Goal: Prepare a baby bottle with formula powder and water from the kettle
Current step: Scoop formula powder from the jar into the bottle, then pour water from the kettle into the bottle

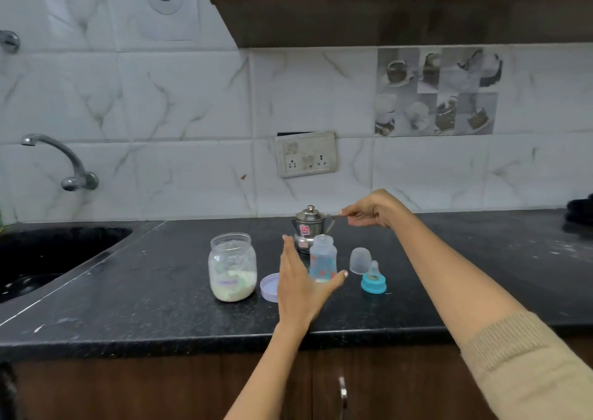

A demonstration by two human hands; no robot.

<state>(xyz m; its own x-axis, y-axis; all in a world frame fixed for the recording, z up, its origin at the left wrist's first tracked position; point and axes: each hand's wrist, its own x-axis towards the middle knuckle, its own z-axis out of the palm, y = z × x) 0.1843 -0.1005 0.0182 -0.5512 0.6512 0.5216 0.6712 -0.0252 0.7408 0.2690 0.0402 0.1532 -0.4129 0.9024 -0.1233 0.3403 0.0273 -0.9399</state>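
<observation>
A clear baby bottle with a printed pattern stands uncapped on the black counter. My left hand is open beside it, fingers up along its left side and thumb across its base. I cannot tell whether the hand touches the bottle. A small steel kettle with its lid on stands just behind the bottle. My right hand hovers to the right of the kettle, pinching a thin metal spoon. An open jar of pale formula powder stands to the left.
The jar's lilac lid lies between the jar and my left hand. A clear bottle cap and a blue teat ring sit right of the bottle. A sink and tap are at the left. A wall socket is behind the kettle.
</observation>
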